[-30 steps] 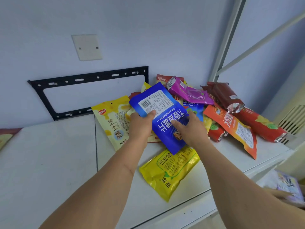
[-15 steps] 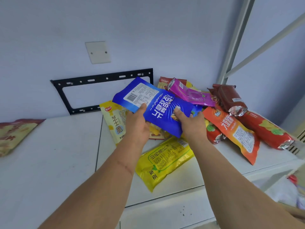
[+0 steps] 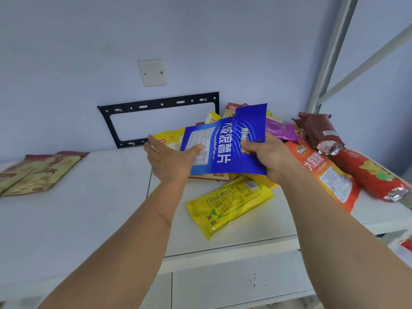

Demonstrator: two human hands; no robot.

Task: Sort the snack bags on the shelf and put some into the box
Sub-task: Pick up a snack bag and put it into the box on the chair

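A: Left hand (image 3: 171,159) lies flat-fingered under the blue bag (image 3: 225,143), only its thumb touching; the right hand (image 3: 267,157) pinches the bag's right edge above the shelf (image 3: 89,219). Better to support it underneath so it does not fold.

B: Agreed. The box is not visible, and the pile (image 3: 312,152) hides bags at the back.

Soft, even, bluish light, faint shadows, wide-angle bending at the edges, slight motion blur mid-frame.
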